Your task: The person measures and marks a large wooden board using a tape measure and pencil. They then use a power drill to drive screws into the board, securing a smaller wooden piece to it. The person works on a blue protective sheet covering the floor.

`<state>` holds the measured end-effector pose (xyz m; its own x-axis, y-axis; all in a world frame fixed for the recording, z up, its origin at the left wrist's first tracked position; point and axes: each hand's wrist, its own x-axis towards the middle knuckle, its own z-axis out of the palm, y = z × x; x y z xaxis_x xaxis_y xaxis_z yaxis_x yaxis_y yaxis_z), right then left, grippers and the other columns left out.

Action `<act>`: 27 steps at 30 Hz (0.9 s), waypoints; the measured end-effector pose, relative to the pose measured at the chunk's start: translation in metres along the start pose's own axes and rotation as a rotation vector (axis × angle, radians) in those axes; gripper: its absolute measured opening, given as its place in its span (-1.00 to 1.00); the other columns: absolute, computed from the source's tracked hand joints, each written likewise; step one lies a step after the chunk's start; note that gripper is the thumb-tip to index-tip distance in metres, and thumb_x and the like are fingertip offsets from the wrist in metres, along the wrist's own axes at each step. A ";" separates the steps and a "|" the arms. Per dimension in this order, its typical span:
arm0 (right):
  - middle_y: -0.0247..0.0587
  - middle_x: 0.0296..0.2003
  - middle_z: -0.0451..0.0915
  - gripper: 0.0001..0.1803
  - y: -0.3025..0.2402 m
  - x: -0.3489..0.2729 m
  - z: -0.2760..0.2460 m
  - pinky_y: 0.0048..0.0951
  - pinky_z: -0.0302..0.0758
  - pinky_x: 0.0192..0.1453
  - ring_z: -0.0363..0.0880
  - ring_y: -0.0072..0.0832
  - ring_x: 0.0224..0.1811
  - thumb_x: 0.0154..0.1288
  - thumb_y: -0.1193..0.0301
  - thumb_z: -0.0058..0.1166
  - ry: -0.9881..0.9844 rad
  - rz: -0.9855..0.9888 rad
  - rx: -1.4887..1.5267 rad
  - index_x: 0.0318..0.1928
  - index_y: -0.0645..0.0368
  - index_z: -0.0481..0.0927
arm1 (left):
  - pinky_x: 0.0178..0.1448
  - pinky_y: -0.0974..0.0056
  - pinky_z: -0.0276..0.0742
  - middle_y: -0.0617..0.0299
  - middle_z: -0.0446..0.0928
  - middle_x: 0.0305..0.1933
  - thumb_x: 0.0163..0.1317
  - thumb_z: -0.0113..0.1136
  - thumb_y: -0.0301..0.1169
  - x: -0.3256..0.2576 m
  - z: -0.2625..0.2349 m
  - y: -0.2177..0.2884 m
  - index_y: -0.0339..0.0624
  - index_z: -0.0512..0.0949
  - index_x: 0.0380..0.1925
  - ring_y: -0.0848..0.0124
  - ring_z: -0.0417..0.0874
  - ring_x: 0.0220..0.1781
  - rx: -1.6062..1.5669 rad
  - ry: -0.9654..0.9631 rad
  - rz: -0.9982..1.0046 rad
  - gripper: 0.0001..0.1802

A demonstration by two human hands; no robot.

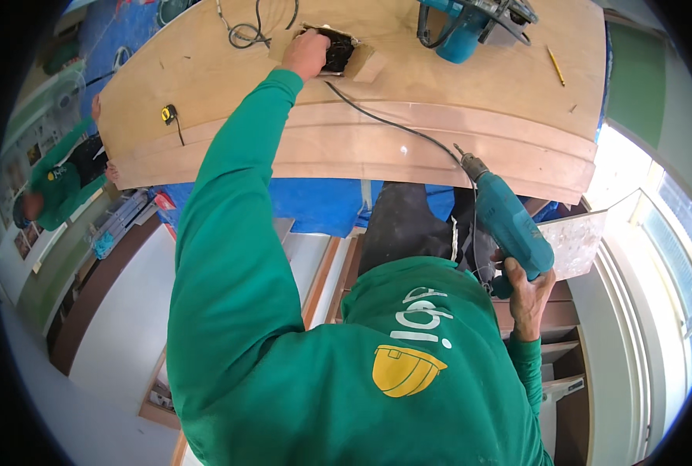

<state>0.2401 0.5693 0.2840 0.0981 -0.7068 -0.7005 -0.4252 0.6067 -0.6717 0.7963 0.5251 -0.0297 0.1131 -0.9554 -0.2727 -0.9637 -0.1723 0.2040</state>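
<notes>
- The teal power drill (509, 221) is in the right hand (526, 291), fingers wrapped tight round its grip, the bit aimed up and left at the front edge of the tabletop (470, 89)
- The drill sits just below and in front of that edge, low on the right, in front of the person's green shirt (408, 365)
- Its black cord (392, 124) runs from the drill up over the edge and across the wood to a cut-out opening (338, 50)
- The left hand (305, 54) is stretched far out, green sleeve fully extended, resting at the near-left side of that opening, touching the dark stuff inside; whether the fingers are curled round anything, I can't tell from here
- So the two hands are well apart, one far across the wood, one down near the body
- A small wooden offcut (369, 66) lies just right of the opening
- Further right, at the far side, a teal circular saw (470, 23) sits with its cable looped
- A yellow pencil (556, 66) lies near the right end
- A coil of thin wire (245, 33) sits left of the opening
- A small yellow-and-black tape measure (169, 115) is near the left front edge
- Blue sheeting (315, 203) shows beneath the tabletop
- Off to the left, another person in green (62, 182) stands with a hand at the left end of the wood
</notes>
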 end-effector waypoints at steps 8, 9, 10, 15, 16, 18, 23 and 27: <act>-0.09 -0.19 0.85 -0.45 -0.003 -0.002 -0.001 -0.43 0.64 -0.03 0.76 -0.48 -0.17 0.32 0.27 0.42 -0.027 0.019 0.035 0.18 0.41 0.66 | -0.03 0.29 0.64 0.12 0.84 -0.07 0.51 0.37 -0.38 -0.042 -0.087 0.050 -0.23 0.75 0.07 0.43 0.78 -0.09 -1.053 -0.127 -0.313 -0.77; -0.08 -0.18 0.85 -0.45 -0.005 -0.001 -0.001 -0.43 0.64 -0.03 0.76 -0.48 -0.17 0.32 0.28 0.40 -0.029 0.005 0.040 0.19 0.42 0.65 | -0.04 0.33 0.62 0.14 0.83 -0.07 0.52 0.37 -0.39 -0.051 -0.093 0.056 -0.26 0.73 0.08 0.49 0.76 -0.11 -1.169 -0.135 -0.327 -0.76; -0.08 -0.18 0.85 -0.45 -0.006 -0.001 0.000 -0.44 0.64 -0.03 0.76 -0.48 -0.17 0.31 0.30 0.39 -0.033 -0.003 0.036 0.19 0.42 0.65 | -0.06 0.37 0.61 0.16 0.82 -0.07 0.52 0.38 -0.40 -0.058 -0.100 0.066 -0.28 0.71 0.10 0.55 0.73 -0.13 -1.290 -0.147 -0.334 -0.74; -0.06 -0.18 0.84 -0.47 -0.018 -0.008 0.005 -0.43 0.64 -0.04 0.77 -0.46 -0.18 0.28 0.32 0.35 -0.028 -0.026 0.093 0.16 0.45 0.67 | -0.02 0.36 0.62 0.14 0.77 -0.02 0.54 0.32 -0.50 -0.087 -0.107 0.097 -0.35 0.65 0.18 0.48 0.71 -0.09 -1.657 -0.106 -0.265 -0.71; -0.05 -0.18 0.84 -0.46 -0.017 -0.008 0.003 -0.43 0.64 -0.05 0.77 -0.46 -0.18 0.27 0.32 0.35 -0.045 -0.033 0.103 0.16 0.45 0.67 | -0.01 0.37 0.62 0.14 0.76 -0.01 0.54 0.31 -0.52 -0.093 -0.103 0.101 -0.35 0.65 0.19 0.48 0.71 -0.07 -1.758 -0.132 -0.241 -0.71; -0.04 -0.18 0.84 -0.43 -0.011 -0.006 -0.002 -0.42 0.64 -0.07 0.77 -0.45 -0.18 0.26 0.30 0.36 -0.076 -0.043 0.117 0.17 0.46 0.66 | 0.00 0.37 0.61 0.15 0.74 0.00 0.54 0.30 -0.54 -0.101 -0.099 0.120 -0.35 0.66 0.19 0.48 0.70 -0.06 -1.912 -0.163 -0.229 -0.72; 0.02 -0.18 0.83 -0.42 -0.016 -0.017 -0.009 -0.32 0.74 -0.09 0.82 -0.33 -0.23 0.32 0.24 0.34 -0.070 -0.127 0.209 0.16 0.50 0.67 | 0.03 0.35 0.64 0.18 0.73 -0.03 0.55 0.33 -0.48 -0.123 -0.088 0.193 -0.33 0.70 0.17 0.48 0.69 -0.08 -2.040 -0.144 -0.291 -0.73; 0.01 -0.18 0.84 -0.43 -0.008 -0.020 -0.031 -0.33 0.73 -0.08 0.82 -0.35 -0.21 0.31 0.26 0.35 -0.075 -0.124 0.218 0.16 0.49 0.67 | 0.15 0.25 0.75 0.15 0.74 -0.01 0.55 0.37 -0.38 -0.124 -0.060 0.252 -0.30 0.71 0.12 0.38 0.77 -0.02 -2.095 -0.155 -0.522 -0.73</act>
<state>0.2138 0.5673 0.3113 0.2075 -0.7567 -0.6200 -0.2027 0.5868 -0.7840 0.5541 0.5856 0.1123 0.0885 -0.7438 -0.6625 0.7536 -0.3850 0.5328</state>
